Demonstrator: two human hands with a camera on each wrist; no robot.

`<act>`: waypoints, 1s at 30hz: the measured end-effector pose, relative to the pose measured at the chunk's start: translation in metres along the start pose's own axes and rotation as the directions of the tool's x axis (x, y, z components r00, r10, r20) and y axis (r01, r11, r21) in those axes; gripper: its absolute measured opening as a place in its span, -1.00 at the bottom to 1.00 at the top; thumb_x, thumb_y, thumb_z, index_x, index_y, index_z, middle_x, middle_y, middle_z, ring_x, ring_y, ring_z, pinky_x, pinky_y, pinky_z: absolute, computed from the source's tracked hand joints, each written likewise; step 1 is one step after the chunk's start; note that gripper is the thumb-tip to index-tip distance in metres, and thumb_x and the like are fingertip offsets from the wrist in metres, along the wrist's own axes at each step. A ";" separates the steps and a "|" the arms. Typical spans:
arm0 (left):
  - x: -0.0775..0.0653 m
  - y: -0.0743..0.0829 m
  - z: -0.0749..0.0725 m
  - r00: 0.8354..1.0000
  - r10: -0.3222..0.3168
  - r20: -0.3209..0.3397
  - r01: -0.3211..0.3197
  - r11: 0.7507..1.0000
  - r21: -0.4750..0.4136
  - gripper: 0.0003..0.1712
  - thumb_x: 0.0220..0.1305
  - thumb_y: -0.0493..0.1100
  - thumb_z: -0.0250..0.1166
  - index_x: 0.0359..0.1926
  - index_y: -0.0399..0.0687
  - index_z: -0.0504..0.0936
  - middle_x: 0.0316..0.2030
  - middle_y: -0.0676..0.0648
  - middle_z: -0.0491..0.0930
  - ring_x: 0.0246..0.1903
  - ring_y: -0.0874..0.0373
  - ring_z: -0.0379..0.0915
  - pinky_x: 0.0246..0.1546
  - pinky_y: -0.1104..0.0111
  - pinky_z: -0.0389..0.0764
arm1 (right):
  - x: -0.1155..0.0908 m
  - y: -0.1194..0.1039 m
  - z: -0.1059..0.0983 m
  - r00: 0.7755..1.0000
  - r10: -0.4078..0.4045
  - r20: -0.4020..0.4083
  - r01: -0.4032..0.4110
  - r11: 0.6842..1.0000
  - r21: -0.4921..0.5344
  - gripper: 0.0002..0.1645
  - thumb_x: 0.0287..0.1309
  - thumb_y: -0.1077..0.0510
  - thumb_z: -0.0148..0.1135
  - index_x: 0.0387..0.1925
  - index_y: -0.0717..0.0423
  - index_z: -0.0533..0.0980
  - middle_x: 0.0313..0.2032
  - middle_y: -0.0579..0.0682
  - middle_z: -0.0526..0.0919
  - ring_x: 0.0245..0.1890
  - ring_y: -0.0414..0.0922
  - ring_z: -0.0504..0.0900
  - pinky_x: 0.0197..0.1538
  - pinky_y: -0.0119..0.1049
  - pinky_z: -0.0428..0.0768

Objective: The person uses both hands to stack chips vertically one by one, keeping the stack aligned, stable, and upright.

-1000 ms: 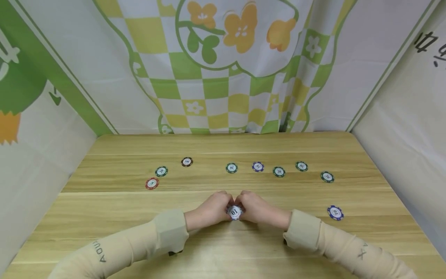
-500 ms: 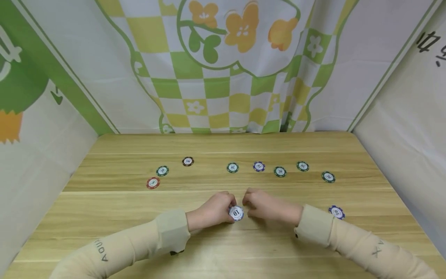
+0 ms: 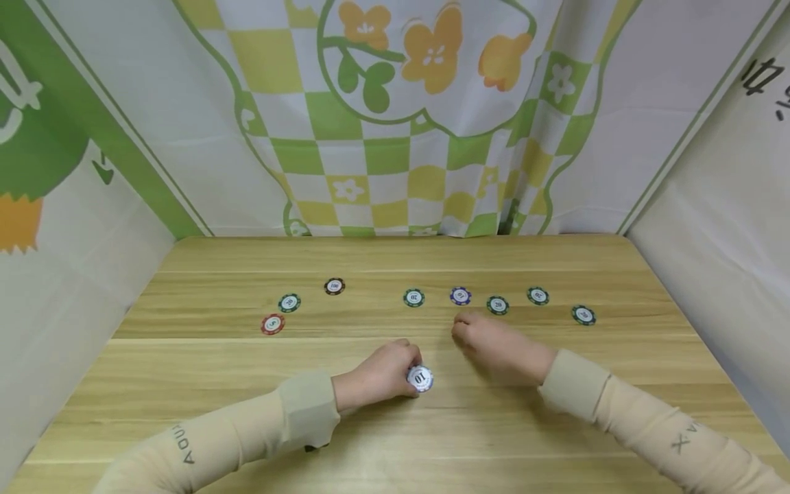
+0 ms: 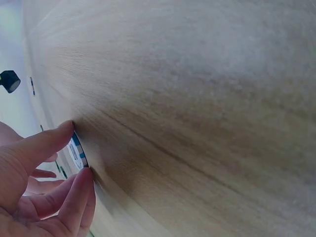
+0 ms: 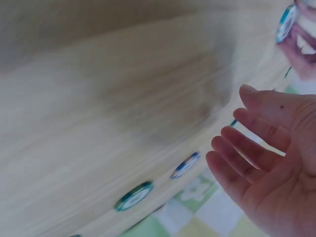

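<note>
In the head view my left hand (image 3: 385,370) pinches a blue-and-white poker chip (image 3: 420,379) marked 10 by its edge, low over the middle of the table. The left wrist view has thumb and fingertips on opposite sides of that chip (image 4: 76,150), at the tabletop. To the right and farther off, my right hand (image 3: 500,343) hovers above the wood, holding nothing. Its fingers are loosely bent and spread in the right wrist view. The closest chips to it are a blue 10 chip (image 3: 460,296) and a green 20 chip (image 3: 498,305).
Along the back lie more chips: a red 5 chip (image 3: 273,324), a green chip (image 3: 289,302), a black 100 chip (image 3: 334,286), a green 20 chip (image 3: 414,297) and further green chips at right. A patterned curtain (image 3: 395,158) hangs behind the wooden table (image 3: 216,384).
My right hand has let go of the chip and moved right and away from me. The left hand keeps its pinch. The right sleeve now covers where a blue chip lay at right.
</note>
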State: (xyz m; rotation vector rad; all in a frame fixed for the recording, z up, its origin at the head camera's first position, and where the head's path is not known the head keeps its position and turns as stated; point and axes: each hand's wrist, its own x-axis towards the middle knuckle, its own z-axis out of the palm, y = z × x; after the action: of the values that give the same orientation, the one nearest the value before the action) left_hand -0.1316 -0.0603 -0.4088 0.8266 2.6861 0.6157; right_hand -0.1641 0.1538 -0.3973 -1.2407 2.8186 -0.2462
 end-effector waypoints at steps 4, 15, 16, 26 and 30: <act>-0.001 0.000 0.001 1.000 0.011 0.000 -0.011 0.999 0.037 -0.63 -0.19 -0.15 0.49 -0.32 -0.15 0.56 -0.42 0.04 0.43 -0.42 0.27 0.34 -0.36 0.49 0.43 | 0.001 0.013 0.003 0.998 0.026 -0.050 -0.026 1.000 -0.013 -0.85 0.15 0.31 0.08 -0.23 0.21 0.52 -0.17 0.07 0.52 -0.15 -0.04 0.50 -0.07 -0.22 0.51; -0.004 -0.001 0.002 0.997 0.082 -0.016 -0.081 0.995 0.066 -0.61 -0.17 -0.15 0.47 -0.26 -0.16 0.58 -0.34 0.03 0.46 -0.34 0.27 0.37 -0.26 0.50 0.45 | 0.003 0.047 0.006 0.990 0.117 -0.080 -0.117 0.993 0.000 -0.67 0.05 0.36 0.14 -0.09 0.35 0.47 -0.08 0.25 0.51 -0.03 0.14 0.46 0.05 -0.06 0.44; -0.005 -0.001 0.002 0.996 0.083 -0.017 -0.081 0.995 0.062 -0.61 -0.17 -0.16 0.47 -0.26 -0.17 0.58 -0.34 0.03 0.46 -0.34 0.27 0.37 -0.26 0.50 0.45 | 0.003 0.050 0.007 0.989 0.115 -0.092 -0.115 0.993 0.006 -0.67 0.03 0.37 0.14 -0.09 0.36 0.47 -0.09 0.26 0.51 -0.04 0.15 0.46 0.04 -0.05 0.44; -0.006 -0.001 0.002 0.996 0.089 -0.022 -0.088 0.995 0.040 -0.61 -0.14 -0.17 0.47 -0.25 -0.22 0.58 -0.34 0.00 0.46 -0.34 0.25 0.37 -0.26 0.49 0.46 | 0.002 0.067 0.005 0.980 0.184 -0.073 -0.178 0.980 0.084 -0.72 0.07 0.39 0.11 -0.12 0.38 0.44 -0.13 0.23 0.49 -0.08 0.12 0.46 -0.01 -0.08 0.46; -0.006 -0.001 0.001 0.996 0.087 -0.021 -0.086 0.995 0.042 -0.61 -0.13 -0.17 0.46 -0.24 -0.21 0.58 -0.33 0.00 0.46 -0.33 0.26 0.37 -0.26 0.49 0.46 | 0.001 0.072 0.004 0.975 0.213 -0.067 -0.209 0.976 0.065 -0.65 0.09 0.36 0.14 -0.06 0.43 0.42 -0.07 0.28 0.46 -0.02 0.17 0.44 0.03 -0.05 0.44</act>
State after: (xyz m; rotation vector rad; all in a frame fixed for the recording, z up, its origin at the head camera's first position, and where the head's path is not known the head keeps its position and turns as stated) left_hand -0.1268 -0.0640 -0.4097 0.9562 2.7038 0.5944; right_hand -0.2163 0.2001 -0.4135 -0.9293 2.9523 -0.3665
